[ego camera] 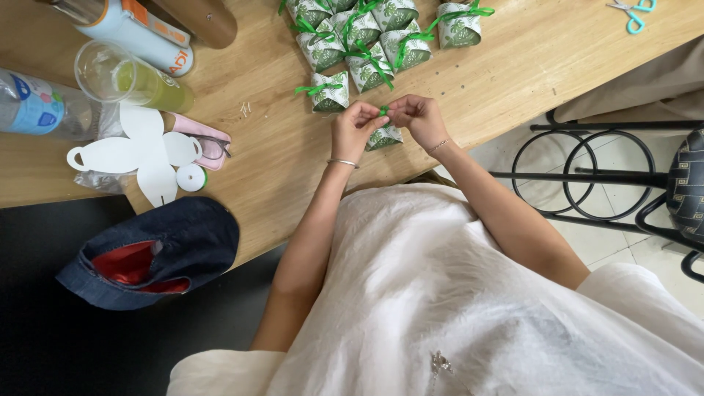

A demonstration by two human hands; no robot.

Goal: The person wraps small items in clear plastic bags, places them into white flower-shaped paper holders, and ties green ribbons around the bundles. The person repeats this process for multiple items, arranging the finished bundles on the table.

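Observation:
My left hand (355, 126) and my right hand (416, 117) meet over a small green-and-white patterned paper box (386, 137) at the near edge of the wooden table (506, 66). Both hands pinch the green ribbon (383, 111) on top of the box. A thin bangle sits on my left wrist, a fine bracelet on my right. Just beyond my hands lies a cluster of several finished patterned boxes (367, 37) tied with green ribbon bows.
A flat white box cut-out (143, 150), a ribbon spool (192, 177), a pink case with glasses (209, 143), a clear cup (110, 73) and bottles (44, 106) lie left. A denim cap (158, 257) overhangs the table edge. Scissors (632, 11) lie far right, black metal stands (587, 176) beside.

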